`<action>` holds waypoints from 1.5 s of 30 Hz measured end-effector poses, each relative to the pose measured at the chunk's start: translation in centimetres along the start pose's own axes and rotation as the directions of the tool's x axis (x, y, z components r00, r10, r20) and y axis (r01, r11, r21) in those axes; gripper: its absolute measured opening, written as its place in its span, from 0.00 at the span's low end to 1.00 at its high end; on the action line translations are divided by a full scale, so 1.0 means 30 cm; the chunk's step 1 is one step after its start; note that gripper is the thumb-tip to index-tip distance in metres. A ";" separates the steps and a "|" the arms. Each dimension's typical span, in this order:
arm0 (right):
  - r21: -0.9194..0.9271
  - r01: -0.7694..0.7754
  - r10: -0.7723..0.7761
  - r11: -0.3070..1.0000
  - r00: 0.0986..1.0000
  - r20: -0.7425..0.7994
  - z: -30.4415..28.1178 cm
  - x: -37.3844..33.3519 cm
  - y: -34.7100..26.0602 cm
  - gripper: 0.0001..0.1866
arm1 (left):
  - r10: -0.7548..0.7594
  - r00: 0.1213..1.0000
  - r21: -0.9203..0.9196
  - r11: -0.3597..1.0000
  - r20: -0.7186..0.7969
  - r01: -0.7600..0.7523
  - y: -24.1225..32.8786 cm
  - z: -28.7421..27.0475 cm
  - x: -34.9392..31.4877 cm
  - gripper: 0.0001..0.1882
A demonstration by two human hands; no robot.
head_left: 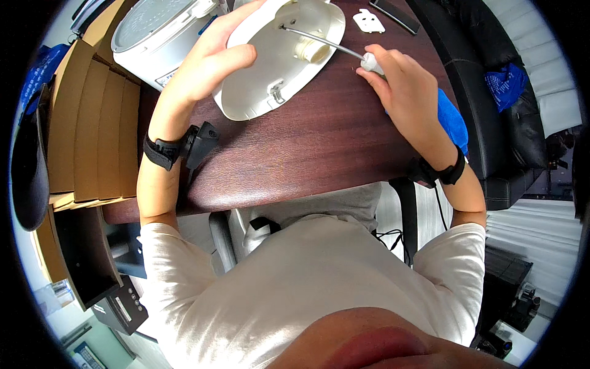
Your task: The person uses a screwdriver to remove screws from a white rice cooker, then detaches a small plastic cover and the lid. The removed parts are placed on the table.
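A hollow white plastic cover (255, 83) is tilted up with its inside toward me, at the far side of the table. My left hand (212, 64) is closed on its left edge, thumb along the inner side. In my right hand (409, 89) is a screwdriver (326, 42), its white handle pinched between thumb and fingers. The long thin shaft points left, and its tip meets a small dark hole near the cover's top. A cream round fitting (312, 50) sits inside the cover below the shaft. Behind my left hand stands a white appliance body (157, 37) with a round grey top.
On the dark wooden table (295, 154), a small white plate with holes (369, 21) and a dark flat bar (395, 15) lie at far right. Blue material (452, 123) is beside my right wrist. Cardboard boxes (92, 117) flank the left, a black sofa (476, 80) the right.
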State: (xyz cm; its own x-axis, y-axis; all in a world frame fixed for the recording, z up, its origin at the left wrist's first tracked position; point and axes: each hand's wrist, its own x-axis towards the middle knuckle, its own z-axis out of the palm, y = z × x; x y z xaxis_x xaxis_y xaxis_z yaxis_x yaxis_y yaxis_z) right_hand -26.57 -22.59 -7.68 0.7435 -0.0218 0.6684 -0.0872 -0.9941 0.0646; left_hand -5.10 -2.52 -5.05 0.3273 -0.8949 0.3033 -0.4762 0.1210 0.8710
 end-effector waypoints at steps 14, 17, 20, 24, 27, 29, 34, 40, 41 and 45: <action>0.663 -0.575 0.315 0.480 0.818 0.481 0.056 -0.058 -0.103 0.12 | 0.062 0.998 0.038 0.997 -0.020 -0.061 0.005 0.012 0.004 0.42; 0.664 -0.653 0.296 0.363 0.757 0.583 0.054 -0.048 -0.110 0.11 | 0.050 0.998 0.012 0.999 -0.028 -0.050 0.001 0.012 0.004 0.41; 0.662 -0.646 0.288 0.380 0.763 0.579 0.049 -0.042 -0.098 0.13 | 0.012 1.000 0.024 1.000 -0.025 -0.012 -0.003 0.001 0.005 0.40; 0.570 -0.811 0.163 0.134 0.585 0.794 -0.003 -0.032 -0.116 0.17 | 0.071 0.997 0.078 0.995 -0.026 -0.069 -0.021 0.006 0.009 0.39; 0.557 -0.824 0.068 0.100 0.564 0.823 -0.032 -0.020 -0.147 0.15 | 0.076 0.997 0.082 0.994 -0.006 -0.075 0.001 0.019 0.010 0.40; 0.547 -0.831 0.038 0.097 0.553 0.833 -0.039 -0.009 -0.163 0.13 | 0.112 0.994 0.073 0.991 -0.015 -0.111 0.027 0.037 0.012 0.41; 0.577 -0.756 0.082 0.310 0.626 0.776 -0.035 -0.001 -0.186 0.19 | 0.129 0.991 0.026 0.991 -0.030 -0.128 0.041 0.054 0.000 0.42; 0.428 -0.255 0.084 0.867 0.922 0.379 0.034 -0.030 -0.119 0.19 | 0.164 0.986 0.052 0.985 -0.020 -0.162 0.038 0.051 0.008 0.43; 0.358 -0.219 0.085 0.908 0.931 0.355 0.041 -0.029 -0.111 0.19 | 0.169 0.985 0.045 0.985 -0.028 -0.168 0.039 0.057 0.006 0.43; 0.125 -0.155 0.102 0.980 0.930 0.352 0.026 0.002 -0.089 0.18 | 0.125 0.991 0.032 0.992 -0.048 -0.123 0.040 0.057 0.005 0.43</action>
State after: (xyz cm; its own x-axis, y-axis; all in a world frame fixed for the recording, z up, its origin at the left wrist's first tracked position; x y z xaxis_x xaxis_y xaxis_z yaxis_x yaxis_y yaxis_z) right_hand -25.77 -20.04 -8.37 0.9164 -0.1591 0.3674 -0.1177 -0.9841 -0.1326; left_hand -7.03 -3.23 -4.62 0.3038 -0.8514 0.4276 -0.5391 0.2164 0.8140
